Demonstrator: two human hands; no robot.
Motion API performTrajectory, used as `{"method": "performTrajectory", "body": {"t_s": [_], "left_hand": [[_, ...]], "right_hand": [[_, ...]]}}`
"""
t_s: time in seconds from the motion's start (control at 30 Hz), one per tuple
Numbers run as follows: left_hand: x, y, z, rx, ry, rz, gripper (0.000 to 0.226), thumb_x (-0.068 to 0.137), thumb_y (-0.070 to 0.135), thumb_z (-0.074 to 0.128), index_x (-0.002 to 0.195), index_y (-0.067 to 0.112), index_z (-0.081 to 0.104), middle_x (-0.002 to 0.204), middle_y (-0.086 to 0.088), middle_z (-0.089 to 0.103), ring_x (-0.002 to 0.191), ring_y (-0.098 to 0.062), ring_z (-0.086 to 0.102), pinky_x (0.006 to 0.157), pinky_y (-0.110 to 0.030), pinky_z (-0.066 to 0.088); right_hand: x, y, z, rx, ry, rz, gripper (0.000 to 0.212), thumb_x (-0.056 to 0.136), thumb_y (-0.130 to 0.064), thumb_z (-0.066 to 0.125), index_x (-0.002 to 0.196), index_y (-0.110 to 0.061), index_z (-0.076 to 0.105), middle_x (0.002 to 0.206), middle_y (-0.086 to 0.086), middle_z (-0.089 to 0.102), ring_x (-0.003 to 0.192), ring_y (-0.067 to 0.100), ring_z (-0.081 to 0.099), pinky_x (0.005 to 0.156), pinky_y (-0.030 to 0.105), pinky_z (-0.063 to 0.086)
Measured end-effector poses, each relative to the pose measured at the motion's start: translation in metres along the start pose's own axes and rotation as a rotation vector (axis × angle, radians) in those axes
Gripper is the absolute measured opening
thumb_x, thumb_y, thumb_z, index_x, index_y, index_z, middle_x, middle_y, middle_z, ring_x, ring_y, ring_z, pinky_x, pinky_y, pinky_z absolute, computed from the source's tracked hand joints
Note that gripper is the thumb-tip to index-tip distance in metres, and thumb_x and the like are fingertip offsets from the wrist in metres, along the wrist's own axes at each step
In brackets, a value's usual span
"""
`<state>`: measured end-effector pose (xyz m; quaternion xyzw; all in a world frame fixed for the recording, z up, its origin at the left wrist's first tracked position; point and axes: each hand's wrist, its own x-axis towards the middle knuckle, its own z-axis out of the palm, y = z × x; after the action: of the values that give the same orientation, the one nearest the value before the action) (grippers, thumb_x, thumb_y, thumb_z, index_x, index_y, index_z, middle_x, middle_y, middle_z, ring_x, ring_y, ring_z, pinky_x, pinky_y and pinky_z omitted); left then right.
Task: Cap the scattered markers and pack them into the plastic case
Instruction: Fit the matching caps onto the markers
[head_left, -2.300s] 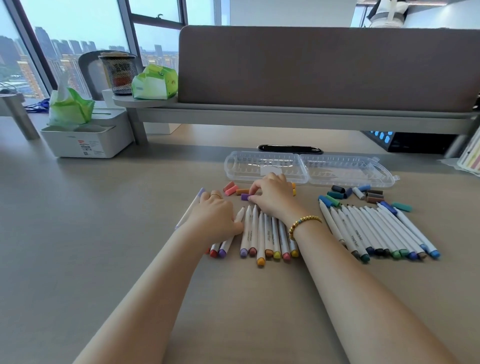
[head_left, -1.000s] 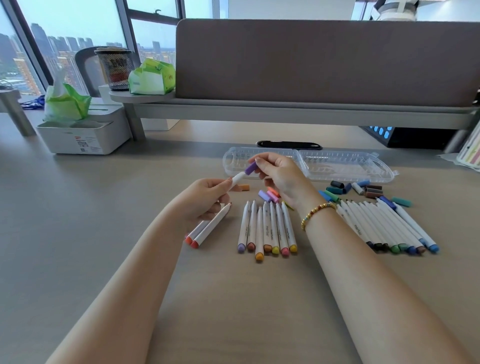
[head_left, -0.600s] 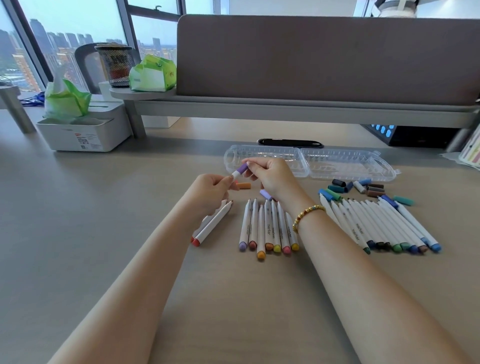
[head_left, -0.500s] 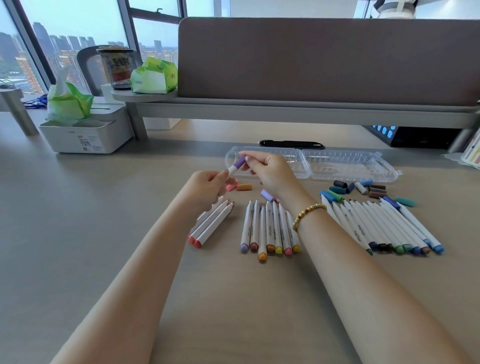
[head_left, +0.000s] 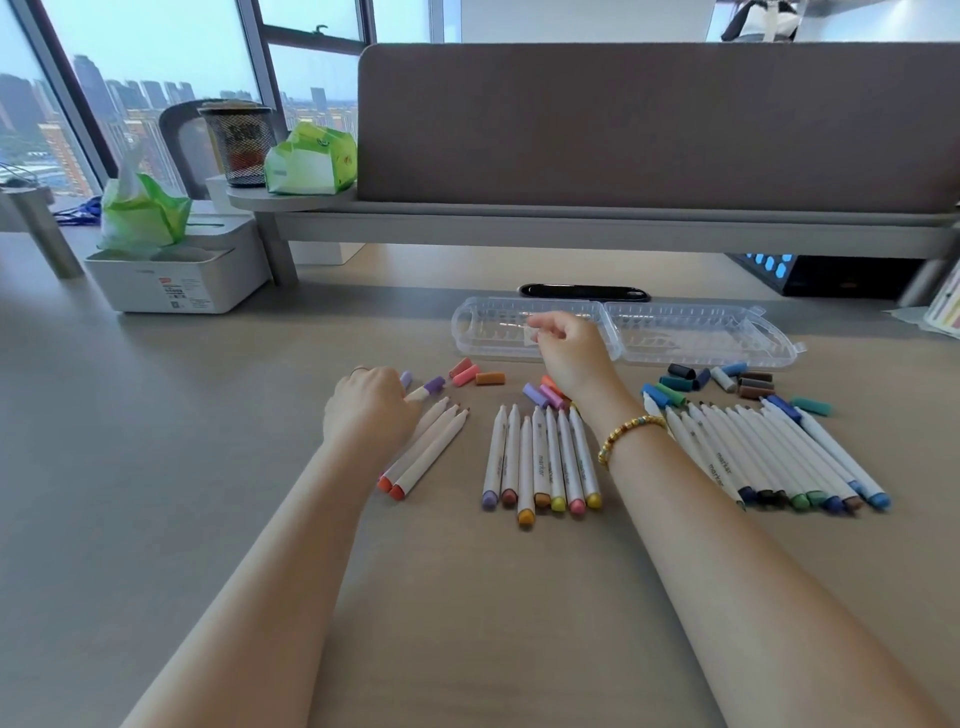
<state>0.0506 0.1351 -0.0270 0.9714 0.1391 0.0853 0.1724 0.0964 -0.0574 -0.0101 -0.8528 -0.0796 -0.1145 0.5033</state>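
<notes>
Left hand (head_left: 370, 410) is down on the desk (head_left: 156, 467), knuckles up, fingers curled around a white marker with a purple cap (head_left: 427, 389) whose capped end pokes out past the fingers toward the case. Two uncapped red-ended markers (head_left: 423, 457) lie tilted just beside that hand, partly under it. Right hand (head_left: 569, 348) is raised in front of the left half of the clear plastic case (head_left: 701, 338), fingers loosely curled with thumb near fingertips — nothing visible in them, looks empty. The case lies open flat at the far side of the desk, both halves side by side, no markers visible inside. Middle group of uncapped markers (head_left: 540, 462) lies in a tight row between the two forearms, coloured ends toward the camera, tips pointing away. Loose pink and orange caps (head_left: 475, 375) sit between left hand and case; purple and pink caps (head_left: 543, 395) lie just by the right wrist, touching the tips of the middle row. Beaded bracelet (head_left: 628, 431) on the right wrist. Right group of markers (head_left: 769, 457) — blues, greens, browns — fanned out to the right, with dark loose caps (head_left: 717, 382) near their tips, just before the case. Black flat object (head_left: 584, 292) behind the case. White tissue box (head_left: 176, 275) far left.
</notes>
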Motion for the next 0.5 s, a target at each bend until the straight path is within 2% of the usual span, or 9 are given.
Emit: {"method": "performTrajectory", "body": {"t_s": [0.07, 0.2, 0.27, 0.37, 0.43, 0.5], "left_hand": [[0.0, -0.002, 0.0, 0.083, -0.01, -0.005, 0.026, 0.092, 0.03, 0.045, 0.084, 0.01, 0.058, 0.098, -0.013, 0.06, 0.095, -0.03, 0.054, 0.071, -0.032, 0.043], [-0.001, -0.004, -0.002, 0.144, 0.008, -0.025, 0.025, 0.089, 0.028, 0.046, 0.088, 0.008, 0.06, 0.103, -0.012, 0.057, 0.099, -0.03, 0.051, 0.075, -0.032, 0.042], [-0.001, -0.004, -0.002, 0.154, 0.01, -0.025, 0.026, 0.089, 0.031, 0.047, 0.089, 0.007, 0.059, 0.106, -0.013, 0.057, 0.101, -0.03, 0.051, 0.077, -0.033, 0.042], [-0.006, 0.001, -0.006, 0.134, 0.053, 0.001, 0.033, 0.091, 0.039, 0.049, 0.104, 0.01, 0.055, 0.116, -0.013, 0.051, 0.11, -0.03, 0.046, 0.085, -0.035, 0.041], [-0.012, 0.012, -0.011, 0.055, 0.117, 0.063, 0.032, 0.092, 0.041, 0.048, 0.108, 0.013, 0.054, 0.118, -0.012, 0.046, 0.114, -0.031, 0.043, 0.089, -0.036, 0.039], [-0.02, 0.027, -0.017, -0.022, 0.092, 0.151, 0.027, 0.092, 0.041, 0.05, 0.103, 0.019, 0.059, 0.116, -0.009, 0.046, 0.115, -0.03, 0.041, 0.088, -0.034, 0.038]], "right_hand": [[0.001, 0.006, 0.0, -0.031, -0.011, 0.02, 0.032, 0.099, -0.01, 0.036, 0.123, -0.013, 0.057, 0.115, 0.004, 0.058, 0.064, 0.001, 0.043, 0.061, 0.017, 0.039], [0.003, 0.015, -0.006, -0.223, -0.119, 0.078, 0.025, 0.097, -0.012, 0.041, 0.111, -0.012, 0.062, 0.095, 0.003, 0.058, 0.065, 0.01, 0.053, 0.059, 0.022, 0.046], [0.003, 0.018, -0.008, -0.363, -0.17, 0.076, 0.019, 0.095, -0.015, 0.048, 0.106, -0.015, 0.064, 0.101, 0.004, 0.058, 0.085, 0.016, 0.058, 0.071, 0.027, 0.05], [0.003, 0.018, -0.009, -0.508, -0.198, 0.065, 0.013, 0.089, -0.019, 0.056, 0.098, -0.019, 0.066, 0.116, 0.008, 0.056, 0.117, 0.026, 0.046, 0.092, 0.038, 0.047], [0.0, 0.014, -0.009, -0.593, -0.223, 0.061, 0.014, 0.088, -0.023, 0.058, 0.099, -0.018, 0.066, 0.126, 0.01, 0.048, 0.125, 0.029, 0.035, 0.096, 0.038, 0.04], [-0.002, 0.012, -0.008, -0.677, -0.237, 0.044, 0.017, 0.089, -0.031, 0.059, 0.1, -0.019, 0.065, 0.131, 0.011, 0.043, 0.127, 0.029, 0.031, 0.098, 0.04, 0.036]]}}
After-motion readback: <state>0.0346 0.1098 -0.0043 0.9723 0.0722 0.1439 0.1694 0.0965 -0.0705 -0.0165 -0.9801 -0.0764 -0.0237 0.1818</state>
